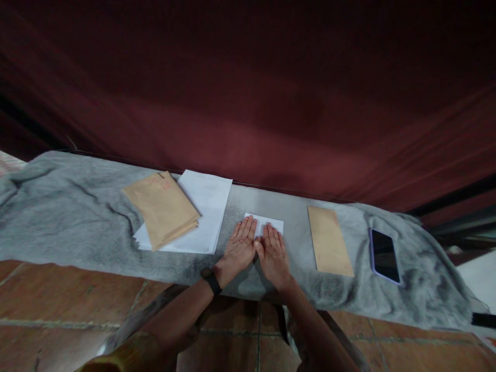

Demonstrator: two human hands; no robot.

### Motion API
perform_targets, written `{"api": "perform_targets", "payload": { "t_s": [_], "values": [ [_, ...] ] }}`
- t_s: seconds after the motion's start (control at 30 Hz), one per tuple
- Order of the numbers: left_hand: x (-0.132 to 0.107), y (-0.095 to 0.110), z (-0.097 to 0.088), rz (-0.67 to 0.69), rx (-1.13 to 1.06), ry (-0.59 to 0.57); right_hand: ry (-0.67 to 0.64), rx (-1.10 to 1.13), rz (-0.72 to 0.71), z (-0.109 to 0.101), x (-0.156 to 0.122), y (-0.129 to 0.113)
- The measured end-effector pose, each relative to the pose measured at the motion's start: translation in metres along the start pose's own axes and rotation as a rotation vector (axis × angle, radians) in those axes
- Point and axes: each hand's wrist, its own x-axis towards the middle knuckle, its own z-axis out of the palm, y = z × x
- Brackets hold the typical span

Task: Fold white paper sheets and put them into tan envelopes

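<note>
A small white sheet of paper (276, 223), seemingly folded, lies on the grey cloth in front of me. My left hand (241, 243) rests flat on its left part, fingers stretched out and close together. On its right part my right hand (273, 253) also lies flat, thumb close to the left hand. Most of the paper's near part is hidden under both palms. A stack of white paper (205, 206) is to the left, with several brown envelopes (165, 206) lying askew on top. One single brown envelope (330, 240) lies to the right of my hands.
A phone (385, 256) with a purple edge lies right of the single envelope. The grey cloth (77, 206) covers a long narrow surface and is wrinkled at both ends. Behind it hangs a dark red curtain (248, 129). Brown floor tiles (70, 294) show below the front edge.
</note>
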Motion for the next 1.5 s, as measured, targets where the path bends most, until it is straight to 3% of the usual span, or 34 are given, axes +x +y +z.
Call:
{"api": "perform_targets", "payload": {
  "t_s": [0.53,0.63,0.77,0.93,1.5],
  "values": [
    [-0.008,-0.003,-0.018,-0.215,-0.067,0.107,0.091,-0.118,0.072,-0.007,-0.008,0.030],
    [-0.002,0.005,-0.021,-0.131,-0.111,0.099,0.082,-0.119,0.074,-0.007,-0.008,0.030],
    [0.009,0.026,-0.018,0.084,-0.200,-0.014,0.068,-0.132,0.072,-0.008,-0.009,0.030],
    [0.022,0.040,-0.009,0.116,-0.214,-0.055,0.061,-0.186,0.057,-0.009,-0.009,0.029],
    [0.028,0.011,-0.005,-0.097,0.051,-0.040,0.059,-0.197,0.082,-0.015,-0.003,0.030]
  ]
}}
